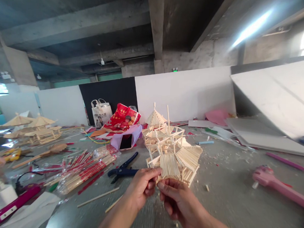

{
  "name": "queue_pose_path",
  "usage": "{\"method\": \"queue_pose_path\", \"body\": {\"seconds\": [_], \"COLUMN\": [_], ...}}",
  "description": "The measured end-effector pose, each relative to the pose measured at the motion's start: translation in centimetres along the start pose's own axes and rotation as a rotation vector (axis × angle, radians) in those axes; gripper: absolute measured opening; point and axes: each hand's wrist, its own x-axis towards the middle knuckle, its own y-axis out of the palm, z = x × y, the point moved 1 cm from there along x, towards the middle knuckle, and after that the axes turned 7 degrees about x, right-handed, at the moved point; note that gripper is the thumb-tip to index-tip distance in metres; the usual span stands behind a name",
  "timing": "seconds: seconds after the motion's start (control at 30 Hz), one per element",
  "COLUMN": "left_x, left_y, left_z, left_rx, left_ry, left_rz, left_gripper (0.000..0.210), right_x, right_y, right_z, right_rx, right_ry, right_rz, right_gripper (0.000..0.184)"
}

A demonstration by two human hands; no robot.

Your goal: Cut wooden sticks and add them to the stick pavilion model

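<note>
A model pavilion (163, 139) built of thin wooden sticks stands on the grey table ahead of me. At its near side is a slatted roof panel (169, 165) of sticks laid side by side. My left hand (144, 183) pinches the panel's lower left corner between thumb and fingers. Close beside it, my right hand (174, 195) is closed, thumb and forefinger pinching the lower edge. Whether the panel is fixed to the frame, I cannot tell. A second slatted panel (190, 156) slopes down on the right, and a pointed roof (155, 117) shows at the back.
Dark blue cutters (123, 169) lie left of my hands, near bundled sticks (85, 173) in plastic. A phone (126, 142) leans behind. A pink glue gun (279, 187) lies right. A magenta power strip (11, 203) is front left; more stick models (40, 128) stand far left.
</note>
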Motion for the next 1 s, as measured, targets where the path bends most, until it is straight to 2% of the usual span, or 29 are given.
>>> {"method": "queue_pose_path", "body": {"seconds": [1.0], "left_x": [-0.10], "left_y": [0.13], "left_z": [-0.20], "left_rx": [0.009], "left_ry": [0.037], "left_rz": [0.003], "left_gripper": [0.031], "right_x": [0.04], "right_y": [-0.19], "right_z": [-0.12], "right_rx": [-0.007], "right_ry": [0.001], "right_rz": [0.020], "right_gripper": [0.026]}}
